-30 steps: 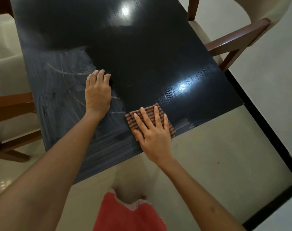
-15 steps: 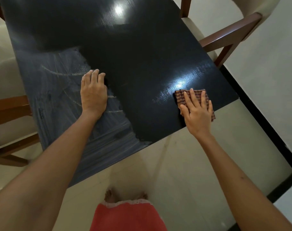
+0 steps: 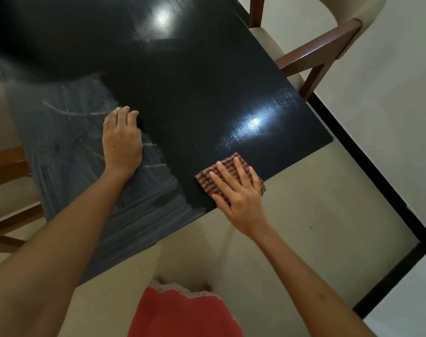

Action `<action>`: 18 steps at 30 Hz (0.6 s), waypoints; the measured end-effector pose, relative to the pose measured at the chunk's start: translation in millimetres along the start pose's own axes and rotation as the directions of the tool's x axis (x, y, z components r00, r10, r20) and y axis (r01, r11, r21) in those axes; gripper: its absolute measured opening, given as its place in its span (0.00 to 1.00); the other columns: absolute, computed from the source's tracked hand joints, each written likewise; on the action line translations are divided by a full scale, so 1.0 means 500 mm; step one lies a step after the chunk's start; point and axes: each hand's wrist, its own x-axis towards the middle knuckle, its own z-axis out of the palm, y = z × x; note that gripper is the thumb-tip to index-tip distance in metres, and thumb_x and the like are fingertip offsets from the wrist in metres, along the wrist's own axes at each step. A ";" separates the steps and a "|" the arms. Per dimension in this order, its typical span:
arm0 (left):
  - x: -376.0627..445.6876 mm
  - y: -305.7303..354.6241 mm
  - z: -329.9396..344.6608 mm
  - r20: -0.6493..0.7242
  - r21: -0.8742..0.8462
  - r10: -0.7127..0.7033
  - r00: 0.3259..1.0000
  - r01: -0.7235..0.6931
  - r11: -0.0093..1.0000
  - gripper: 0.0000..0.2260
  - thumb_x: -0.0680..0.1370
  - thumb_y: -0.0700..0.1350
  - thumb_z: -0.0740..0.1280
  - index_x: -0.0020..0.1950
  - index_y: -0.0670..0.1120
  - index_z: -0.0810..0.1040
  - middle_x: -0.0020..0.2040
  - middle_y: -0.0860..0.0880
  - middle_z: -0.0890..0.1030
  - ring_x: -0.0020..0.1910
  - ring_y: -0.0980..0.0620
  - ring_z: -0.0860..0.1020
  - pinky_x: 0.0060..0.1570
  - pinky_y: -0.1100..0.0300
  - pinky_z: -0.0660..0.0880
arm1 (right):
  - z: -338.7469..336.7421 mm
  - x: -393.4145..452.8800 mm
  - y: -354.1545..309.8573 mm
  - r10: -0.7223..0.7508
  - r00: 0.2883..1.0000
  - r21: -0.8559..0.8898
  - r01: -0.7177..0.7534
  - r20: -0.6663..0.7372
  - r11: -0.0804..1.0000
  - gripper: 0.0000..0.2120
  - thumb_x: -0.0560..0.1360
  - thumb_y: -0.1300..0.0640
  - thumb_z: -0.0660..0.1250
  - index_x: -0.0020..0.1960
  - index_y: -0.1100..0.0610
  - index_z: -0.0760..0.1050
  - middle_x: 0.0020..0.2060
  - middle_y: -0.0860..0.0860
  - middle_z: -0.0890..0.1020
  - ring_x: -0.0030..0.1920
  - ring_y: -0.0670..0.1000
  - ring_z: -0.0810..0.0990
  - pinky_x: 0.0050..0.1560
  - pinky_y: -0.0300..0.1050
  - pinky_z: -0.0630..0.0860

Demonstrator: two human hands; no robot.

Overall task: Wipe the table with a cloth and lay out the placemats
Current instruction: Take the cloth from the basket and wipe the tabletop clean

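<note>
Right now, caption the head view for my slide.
Right hand presses a checked cloth at the black table's near edge; left hand rests flat.

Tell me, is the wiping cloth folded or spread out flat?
Folded, it seems: the checked cloth shows as a small compact pad barely wider than the right hand pressing it onto the table. Layers are not visible.

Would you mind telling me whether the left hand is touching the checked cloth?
Apart. The head view shows the left hand flat on the table, bare tabletop separating it from the cloth.
</note>
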 end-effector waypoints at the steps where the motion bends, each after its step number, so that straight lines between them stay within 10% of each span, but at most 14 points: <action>1: 0.000 0.000 0.000 0.002 -0.001 0.001 1.000 -0.001 1.000 0.16 0.80 0.39 0.54 0.65 0.37 0.71 0.65 0.37 0.73 0.66 0.38 0.70 0.68 0.45 0.65 | -0.003 0.004 0.030 0.035 0.999 -0.015 -0.035 -0.019 0.999 0.22 0.79 0.44 0.59 0.71 0.47 0.70 0.73 0.47 0.68 0.76 0.58 0.59 0.73 0.62 0.55; 12: 0.005 0.005 0.003 -0.016 0.056 0.025 1.000 -0.024 0.998 0.15 0.79 0.37 0.56 0.65 0.37 0.71 0.64 0.37 0.73 0.66 0.38 0.70 0.68 0.45 0.65 | -0.078 0.080 0.186 0.588 0.809 0.166 -0.581 0.008 0.797 0.21 0.80 0.46 0.57 0.71 0.52 0.71 0.71 0.59 0.69 0.73 0.60 0.63 0.74 0.58 0.54; 18: 0.006 -0.001 0.008 0.007 0.141 0.127 0.992 -0.127 0.982 0.14 0.78 0.35 0.59 0.64 0.38 0.72 0.65 0.37 0.74 0.66 0.37 0.71 0.68 0.43 0.66 | -0.125 0.184 0.096 0.837 0.547 0.593 -0.676 0.006 0.438 0.17 0.81 0.51 0.59 0.66 0.54 0.76 0.46 0.52 0.82 0.45 0.48 0.78 0.59 0.51 0.76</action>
